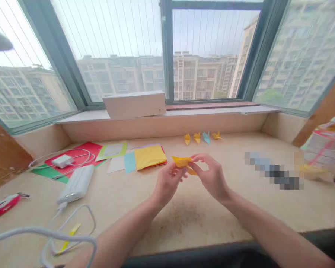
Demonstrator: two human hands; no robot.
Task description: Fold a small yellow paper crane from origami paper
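Both hands hold one small piece of folded yellow-orange origami paper [182,160] above the middle of the tabletop. My left hand [169,180] grips it from the left, thumb and fingers closed on its lower part. From the right, my right hand [212,175] pinches it between thumb and fingers. Part of the paper is hidden behind the fingers. Behind the hands stand several small folded paper cranes, among them a yellow crane [187,139] and a light blue crane [206,137]. A stack of yellow paper sheets [149,157] lies just left of the hands.
A white power bank [76,182] with cables, a white charger [63,160] and red paper [86,150] lie at the left. A white box [135,105] rests on the window ledge. On the right are a blurred-out item [273,171] and a clear container [326,145].
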